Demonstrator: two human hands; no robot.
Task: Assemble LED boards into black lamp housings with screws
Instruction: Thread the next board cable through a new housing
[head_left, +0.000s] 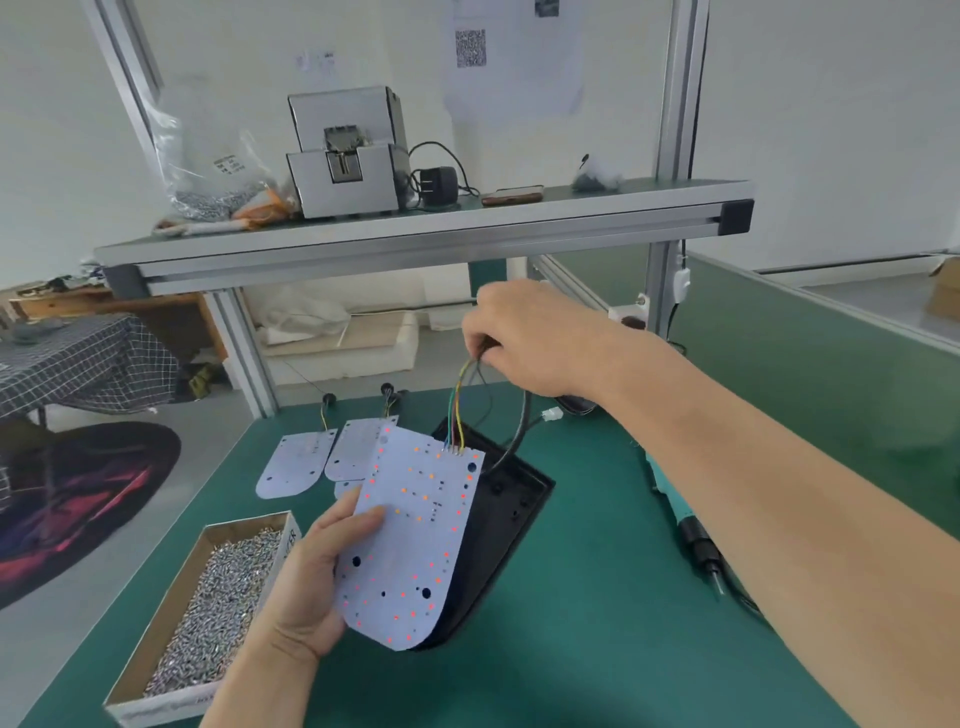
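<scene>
- Board (415, 535) with orange dots tilted above black housing (511, 499) on green worktop (597, 623).
- Left hand (311, 577): grip clamped on board's edge.
- Right hand (530, 338): grip pinching board's wires (457, 410).
- Screws (223, 597) in box (161, 618), left.

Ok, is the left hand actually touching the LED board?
Touching. The head view shows the left hand holding the LED board by its edge, with the thumb lying flat on the board's face.

Assy workshop: alu-frame bench (597, 623), screw box (163, 613)
</scene>
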